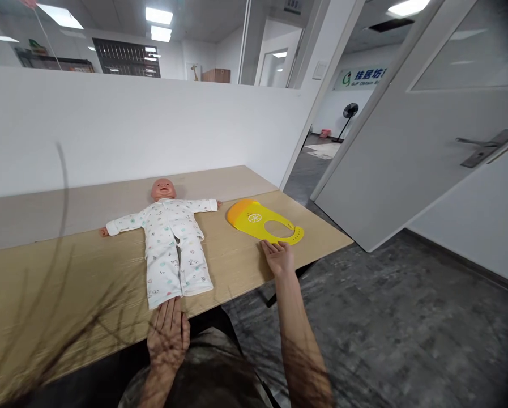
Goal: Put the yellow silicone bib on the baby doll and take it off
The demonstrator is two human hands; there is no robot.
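Observation:
A baby doll lies on its back on the table, arms spread, dressed in white printed pajamas. To its right is a yellow silicone bib, orange at the pocket end, with a citrus-slice print and a round neck opening. My left hand rests at the front table edge by the doll's trouser legs, fingers stretched out and nothing held. Near the bib's neck end, my right hand is palm up with its fingers extended; whether it touches the bib I cannot tell.
The table ends against a white wall with a window above. Right of it, a grey door stands ajar beside the dark floor. A black fan is in the room beyond. Dark, blurred strands cross the lower left view.

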